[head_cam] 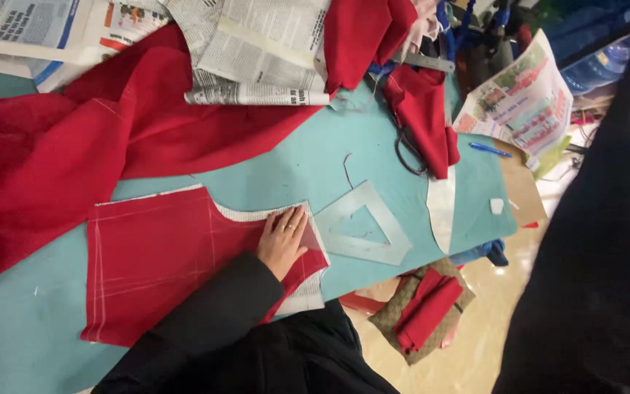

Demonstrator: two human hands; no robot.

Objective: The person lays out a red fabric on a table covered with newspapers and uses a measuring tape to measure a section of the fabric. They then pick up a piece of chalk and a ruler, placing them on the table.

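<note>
One hand [283, 241], seemingly the left, lies flat with fingers spread on the red cut fabric piece [162, 263], holding nothing; beneath it, the cloth looks light, limp, best gripped at its edges

My sleeve [205, 321] covers the lower edge of the red cut piece [154, 255], and my hand [283, 241] hides part of its paper pattern [308, 295] beneath. My other hand is out of view. The big red cloth [52, 146] runs off the left edge. Scissors [406, 149] lie half under a red scrap [424, 117]. The newspaper [257, 51] print is too small to read, and the dark shape [592, 219] at right is blurred
</note>
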